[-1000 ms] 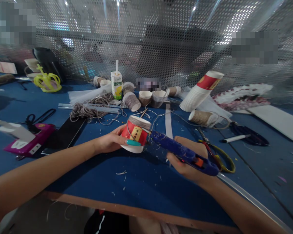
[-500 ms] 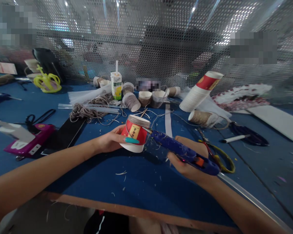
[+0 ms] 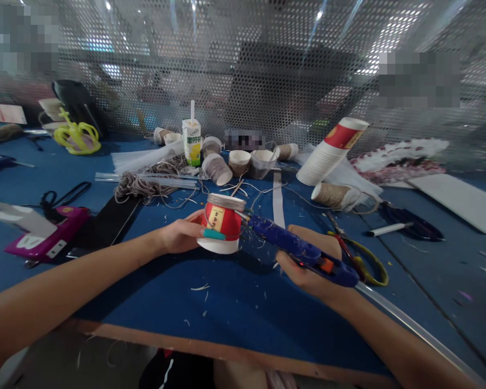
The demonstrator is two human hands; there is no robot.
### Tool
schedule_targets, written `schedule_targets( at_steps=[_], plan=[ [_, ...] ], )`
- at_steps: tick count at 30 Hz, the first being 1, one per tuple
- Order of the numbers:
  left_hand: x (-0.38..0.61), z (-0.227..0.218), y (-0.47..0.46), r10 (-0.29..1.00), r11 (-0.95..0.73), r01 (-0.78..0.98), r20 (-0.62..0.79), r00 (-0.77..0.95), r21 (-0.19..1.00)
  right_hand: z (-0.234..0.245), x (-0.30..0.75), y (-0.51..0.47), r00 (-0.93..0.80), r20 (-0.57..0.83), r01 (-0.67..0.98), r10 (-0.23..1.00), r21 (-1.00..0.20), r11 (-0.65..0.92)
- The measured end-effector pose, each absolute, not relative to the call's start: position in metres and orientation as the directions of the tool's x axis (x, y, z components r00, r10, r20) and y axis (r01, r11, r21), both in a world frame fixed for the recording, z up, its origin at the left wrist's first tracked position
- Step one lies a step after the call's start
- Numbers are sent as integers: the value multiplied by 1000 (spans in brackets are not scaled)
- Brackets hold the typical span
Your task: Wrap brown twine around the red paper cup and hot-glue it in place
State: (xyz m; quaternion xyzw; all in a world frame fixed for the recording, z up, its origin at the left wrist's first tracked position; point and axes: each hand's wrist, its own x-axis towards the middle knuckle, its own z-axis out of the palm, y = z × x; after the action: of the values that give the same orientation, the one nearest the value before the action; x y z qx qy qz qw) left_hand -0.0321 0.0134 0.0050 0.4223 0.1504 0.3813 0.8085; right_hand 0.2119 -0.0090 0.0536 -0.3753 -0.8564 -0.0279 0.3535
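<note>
In my left hand [image 3: 182, 233] is a red and white paper cup [image 3: 227, 219], held just above the blue table with its opening up. Grey-brown cord [image 3: 225, 201] is wound round the cup near the rim. My right hand [image 3: 308, 265] grips a blue hot glue gun [image 3: 295, 244] with an orange switch and a long clear glue stick [image 3: 409, 324] out of its back. The nozzle [image 3: 243, 215] points left at the cup's right side, just below the cord. Whether it touches the cup I cannot tell.
Behind the cup lie cord-wrapped cups [image 3: 217, 169], a bundle of cord [image 3: 140, 187] and a drink carton [image 3: 193, 143]. A leaning stack of paper cups [image 3: 332, 154] and scissors [image 3: 364, 259] are to the right. A purple power strip [image 3: 51, 232] lies left.
The cup has turned slightly and stands more upright, a little further left. The glue gun has followed it slightly left, nozzle still by the cord.
</note>
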Motion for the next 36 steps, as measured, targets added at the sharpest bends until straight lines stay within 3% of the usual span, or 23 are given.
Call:
schedule_targets(
  at_steps=[17,24,36],
  plan=[
    [-32,1,16,737,327,-487,104,668,810,48,214,-7,-452,663,650,597,-215,729],
    [-31,3,15,726,332,-505,126,676,796,52,216,-9,-452,604,666,656,-260,699],
    [-37,-6,19,685,371,-477,113,720,797,51,216,-6,-478,612,687,630,-187,702]
  ],
)
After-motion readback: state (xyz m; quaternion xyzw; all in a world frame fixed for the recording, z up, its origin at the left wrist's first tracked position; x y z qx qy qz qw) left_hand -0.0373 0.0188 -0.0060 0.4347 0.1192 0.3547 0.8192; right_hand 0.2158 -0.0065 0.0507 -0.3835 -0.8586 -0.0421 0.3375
